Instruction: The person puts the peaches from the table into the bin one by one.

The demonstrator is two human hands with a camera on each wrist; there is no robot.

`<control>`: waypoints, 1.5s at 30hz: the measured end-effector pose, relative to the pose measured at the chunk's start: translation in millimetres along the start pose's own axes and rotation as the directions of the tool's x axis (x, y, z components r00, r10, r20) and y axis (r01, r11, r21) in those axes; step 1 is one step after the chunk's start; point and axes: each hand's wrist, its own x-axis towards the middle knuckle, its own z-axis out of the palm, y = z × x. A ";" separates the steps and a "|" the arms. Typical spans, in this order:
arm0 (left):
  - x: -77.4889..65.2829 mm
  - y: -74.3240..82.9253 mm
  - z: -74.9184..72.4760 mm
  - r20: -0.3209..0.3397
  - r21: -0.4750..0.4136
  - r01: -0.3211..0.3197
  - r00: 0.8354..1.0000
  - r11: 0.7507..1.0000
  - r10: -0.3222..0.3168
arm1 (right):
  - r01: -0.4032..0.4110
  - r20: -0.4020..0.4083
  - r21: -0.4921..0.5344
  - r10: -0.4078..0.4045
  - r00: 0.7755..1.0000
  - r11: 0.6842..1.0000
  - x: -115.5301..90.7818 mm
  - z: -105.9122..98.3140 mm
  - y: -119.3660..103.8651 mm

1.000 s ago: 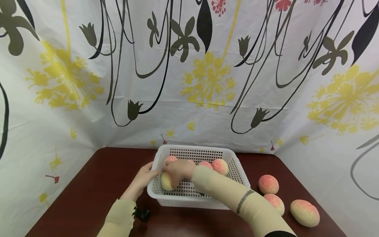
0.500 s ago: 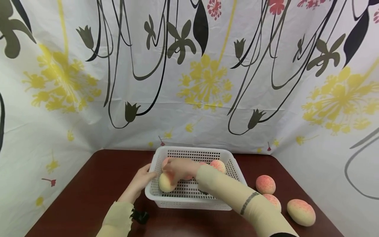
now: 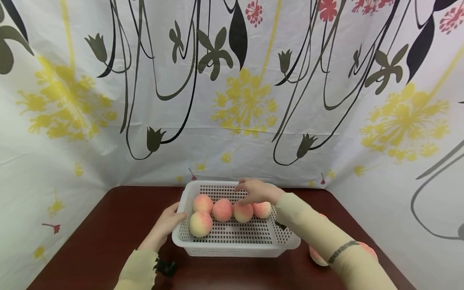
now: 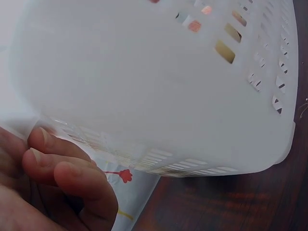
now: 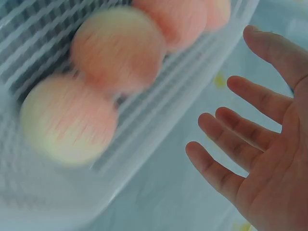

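A white plastic basket (image 3: 239, 245) stands on the dark table, with several pink-and-yellow peaches inside. Four-sided mesh walls surround them; a peach (image 3: 201, 224) lies at the front left, and another peach (image 3: 203, 204) just behind it. A row continues rightward with a peach (image 3: 222, 210) and a partly covered peach (image 3: 243, 213). My left hand (image 3: 166, 222) holds the basket's left rim, thumb over the edge and fingers curled outside below it (image 4: 72, 178). Over the right part of the basket, my right hand (image 3: 256, 191) hovers with fingers spread, holding nothing (image 5: 260, 139).
Right of the basket, a peach (image 3: 318, 257) and another peach (image 3: 369, 250) lie on the table (image 3: 119, 225), partly hidden by the right sleeve. A flower-patterned white sheet (image 3: 188, 161) hangs behind and at both sides.
My right hand has let go of the peach at the basket's front left and moved right and up. The left hand stays at the rim. The head view has shifted slightly.
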 end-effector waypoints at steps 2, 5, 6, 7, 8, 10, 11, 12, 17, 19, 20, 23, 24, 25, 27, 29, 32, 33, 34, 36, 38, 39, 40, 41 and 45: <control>-0.5 -0.8 -1.1 0.000 0.004 -0.002 1.000 1.000 0.002 | -0.038 -0.014 0.004 0.038 0.999 0.999 -10.3 -4.9 13.9; -1.0 -1.3 -2.0 0.000 0.001 -0.004 1.000 1.000 0.004 | -0.089 -0.035 0.011 0.089 0.995 0.996 -27.4 -10.0 34.2; -0.7 -1.6 -2.0 0.000 0.000 -0.005 1.000 1.000 0.005 | -0.097 -0.044 0.006 0.097 0.994 0.995 -33.2 -11.1 40.7; -0.6 -1.5 -2.0 0.000 -0.001 -0.006 1.000 1.000 0.006 | -0.106 -0.052 0.001 0.106 0.993 0.994 -38.9 -12.0 46.5; -0.3 -1.6 -1.8 0.001 -0.001 -0.007 1.000 1.000 0.007 | -0.115 -0.059 -0.002 0.115 0.992 0.993 -44.6 -12.8 52.0; 0.0 -1.4 -1.1 0.001 0.000 -0.008 1.000 1.000 0.008 | -0.118 -0.083 -0.017 0.116 0.990 0.993 -56.0 -14.0 61.5; 0.0 -1.3 -0.9 0.003 -0.001 -0.010 1.000 1.000 0.010 | -0.118 -0.093 -0.017 0.116 0.989 0.993 -61.1 -14.0 66.7; 0.0 -1.3 -0.6 0.004 -0.002 -0.010 1.000 1.000 0.010 | -0.116 -0.102 -0.014 0.114 0.988 0.993 -66.3 -14.1 71.2; -0.5 -2.4 0.6 0.009 -0.010 -0.007 1.000 1.000 0.007 | -0.141 -0.143 0.056 0.147 0.979 0.988 -91.1 -13.7 94.8; -0.6 -3.2 0.9 0.009 -0.009 -0.004 1.000 1.000 0.004 | -0.179 -0.153 0.085 0.190 0.970 0.980 -99.9 -13.2 105.2; -0.6 -3.2 1.1 0.008 -0.008 -0.004 1.000 1.000 0.004 | -0.201 -0.154 0.096 0.214 0.965 0.975 -104.2 -12.6 110.6; -0.8 -2.7 1.4 0.005 -0.005 -0.001 1.000 1.000 0.001 | -0.254 -0.129 0.110 0.267 0.955 0.961 -116.8 -8.1 127.5; -1.0 -2.4 1.4 0.005 -0.004 -0.001 1.000 1.000 0.001 | -0.269 -0.113 0.112 0.282 0.953 0.957 -120.6 -5.1 133.7; -1.2 -1.9 1.3 0.004 -0.002 -0.002 1.000 1.000 0.002 | -0.284 -0.093 0.119 0.296 0.951 0.951 -124.8 -2.2 139.3; -1.4 -1.1 1.1 0.006 -0.005 -0.004 1.000 1.000 0.004 | -0.321 -0.051 0.146 0.331 0.942 0.936 -133.6 3.3 149.2; -1.2 -0.8 0.8 0.008 -0.008 -0.007 1.000 1.000 0.007 | -0.367 -0.009 0.183 0.375 0.927 0.912 -141.7 9.0 158.7; -1.2 -0.6 0.7 0.009 -0.013 -0.007 1.000 1.000 0.007 | -0.426 0.044 0.233 0.428 0.903 0.874 -152.1 15.8 169.4; -1.2 -0.7 0.6 0.006 -0.013 -0.004 1.000 1.000 0.004 | -0.439 0.063 0.246 0.438 0.897 0.864 -154.8 18.1 172.1; -1.3 -0.8 0.5 0.004 -0.012 -0.002 1.000 1.000 0.002 | -0.450 0.083 0.261 0.444 0.892 0.854 -157.2 20.4 174.1; -1.8 -0.9 0.3 0.003 -0.009 0.003 1.000 1.000 -0.003 | -0.471 0.117 0.291 0.457 0.882 0.833 -160.6 25.0 175.9; -2.0 -0.9 0.0 0.002 -0.006 0.005 1.000 1.000 -0.005 | -0.526 0.198 0.405 0.490 0.849 0.748 -164.4 29.7 174.3; -2.1 -0.7 0.0 0.002 -0.006 0.005 1.000 1.000 -0.005 | -0.543 0.220 0.440 0.501 0.837 0.715 -165.8 31.9 173.1; -2.1 -0.5 0.0 0.004 -0.006 0.003 1.000 1.000 -0.003 | -0.544 0.222 0.454 0.501 0.836 0.706 -166.5 33.9 172.3; -1.8 -0.4 0.0 0.007 -0.008 0.001 1.000 1.000 -0.001 | -0.549 0.225 0.466 0.507 0.832 0.694 -167.2 35.7 171.1; -0.4 0.3 0.5 0.015 -0.015 -0.005 1.000 1.000 0.006 | -0.500 0.169 0.403 0.474 0.864 0.767 -166.7 39.7 169.7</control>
